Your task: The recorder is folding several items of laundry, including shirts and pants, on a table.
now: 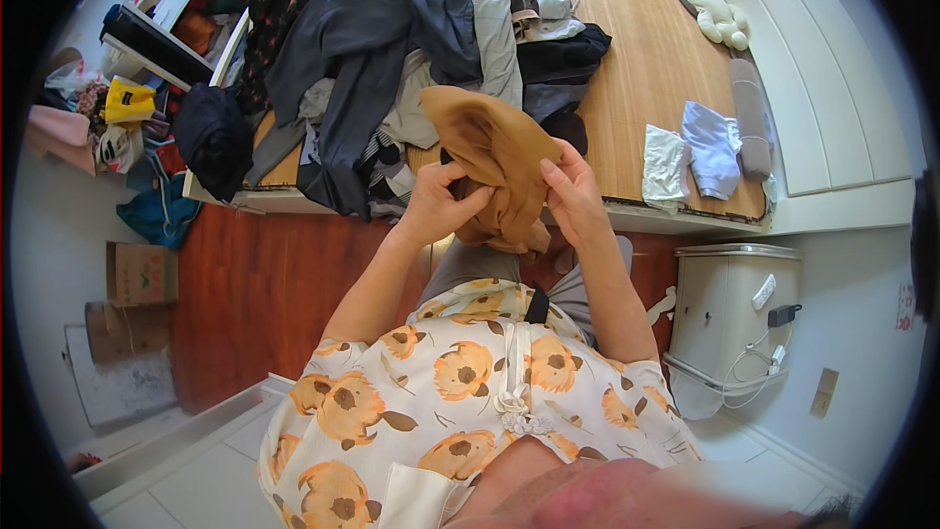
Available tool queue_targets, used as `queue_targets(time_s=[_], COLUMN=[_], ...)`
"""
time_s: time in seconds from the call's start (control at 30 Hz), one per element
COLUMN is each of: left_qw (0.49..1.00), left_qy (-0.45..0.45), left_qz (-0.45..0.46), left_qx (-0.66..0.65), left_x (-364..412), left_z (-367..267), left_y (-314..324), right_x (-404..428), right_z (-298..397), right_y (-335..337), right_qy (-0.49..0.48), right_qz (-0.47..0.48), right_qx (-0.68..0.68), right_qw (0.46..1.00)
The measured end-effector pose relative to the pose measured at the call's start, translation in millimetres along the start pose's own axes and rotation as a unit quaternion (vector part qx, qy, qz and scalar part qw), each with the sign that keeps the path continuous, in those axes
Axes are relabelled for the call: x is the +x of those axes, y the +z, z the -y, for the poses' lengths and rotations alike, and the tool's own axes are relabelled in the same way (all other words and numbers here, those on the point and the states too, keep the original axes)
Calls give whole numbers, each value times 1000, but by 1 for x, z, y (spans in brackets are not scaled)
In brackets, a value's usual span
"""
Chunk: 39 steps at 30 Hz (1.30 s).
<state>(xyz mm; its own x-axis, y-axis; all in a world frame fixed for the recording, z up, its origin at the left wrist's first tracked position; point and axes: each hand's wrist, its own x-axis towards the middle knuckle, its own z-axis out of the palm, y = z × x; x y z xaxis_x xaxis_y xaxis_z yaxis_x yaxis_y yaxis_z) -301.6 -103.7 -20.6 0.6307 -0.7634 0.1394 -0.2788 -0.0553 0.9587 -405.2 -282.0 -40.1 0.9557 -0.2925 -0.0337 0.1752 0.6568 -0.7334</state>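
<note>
A thin brown garment [492, 136] hangs between my two hands, in front of my lap at the near edge of the bed. My left hand [444, 202] pinches its left side with the thumb and fingers. On the other side, my right hand [573, 187] grips the edge, thumb on top. The cloth is bunched and droops toward my knees, so its exact kind cannot be told. Just beyond it lies a heap of clothes, with dark grey trousers [360, 29], a dark floral garment [268, 22] and a pale grey garment [488, 7] on top.
Folded white cloth [664, 165] and a folded light-blue garment [711, 150] lie on the bed mat [624, 110] at right, beside a grey roll [750, 117] and a cream plush toy [709, 11]. A bedside cabinet [723, 308] holds a remote and charger. Cardboard boxes [143, 275] stand at left.
</note>
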Motion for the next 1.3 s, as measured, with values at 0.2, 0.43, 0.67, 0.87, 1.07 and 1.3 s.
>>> queue_targets(time_s=[0.2,0.43,0.67,0.87,1.07,1.3], left_qw=[965,959,992,985,988,948], left_qy=[154,167,69,75,133,183], left_qz=[-4,-19,-102,-144,-9,-215], left_qx=[214,229,16,60,75,148], left_x=[1,1,0,7,6,12], left_z=[-1,2,17,-9,17,3], left_y=[5,10,13,22,21,5], right_x=[5,-3,-15,-26,-25,-32], right_z=[2,5,27,29,27,43], right_y=[-4,-1,-5,6,6,10], right_qy=[-79,-129,-63,-8,-2,-79], right_qz=[-4,-39,19,19,52,-46], right_qx=[-185,-394,96,174,166,-11], right_qw=[980,909,993,985,985,996])
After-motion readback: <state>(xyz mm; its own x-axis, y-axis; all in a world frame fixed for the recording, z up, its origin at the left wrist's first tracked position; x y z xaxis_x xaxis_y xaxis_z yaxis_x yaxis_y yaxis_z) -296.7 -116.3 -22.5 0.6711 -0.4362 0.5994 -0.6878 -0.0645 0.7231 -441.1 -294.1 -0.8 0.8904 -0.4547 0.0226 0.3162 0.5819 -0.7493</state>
